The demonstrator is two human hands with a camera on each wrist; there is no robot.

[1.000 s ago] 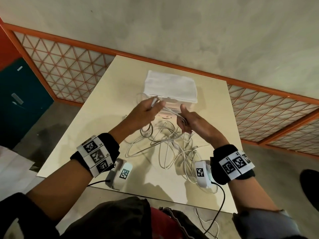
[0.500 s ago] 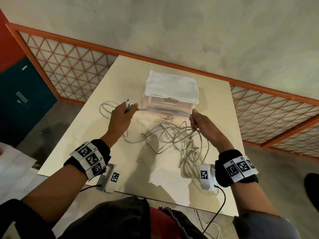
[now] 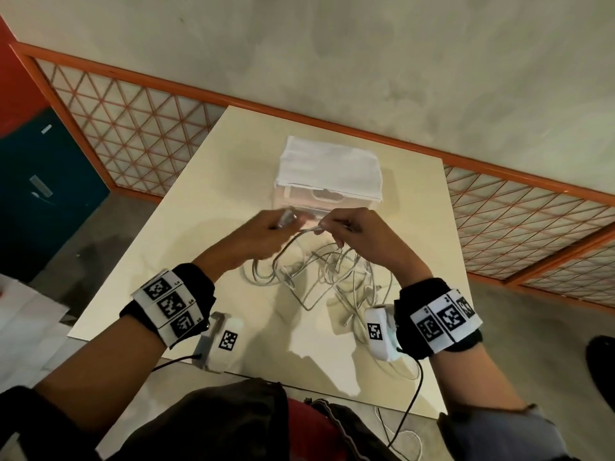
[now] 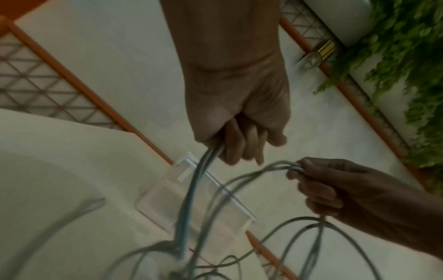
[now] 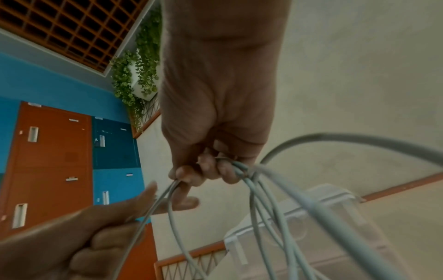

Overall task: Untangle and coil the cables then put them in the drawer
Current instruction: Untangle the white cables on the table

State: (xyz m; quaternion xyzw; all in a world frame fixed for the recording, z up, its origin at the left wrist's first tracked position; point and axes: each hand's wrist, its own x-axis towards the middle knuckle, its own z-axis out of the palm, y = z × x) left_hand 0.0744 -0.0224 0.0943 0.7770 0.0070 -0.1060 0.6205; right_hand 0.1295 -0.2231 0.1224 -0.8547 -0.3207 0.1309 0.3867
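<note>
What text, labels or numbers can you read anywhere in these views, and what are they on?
No readable words, brands or numbers in any view.
Left wristband: black-and-white square marker codes with tiny characters beside them, too small to read.
Right wristband: marker codes only.
Wrist camera housings: one marker code each, no text.
Locker doors: small white label strips, too blurred to read.
Clear drawer box: no label visible.

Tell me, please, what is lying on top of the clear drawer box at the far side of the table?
A folded white cloth lies on the clear drawer box and covers its whole top. What the drawer holds cannot be made out through the hazy front and the hands.
</note>
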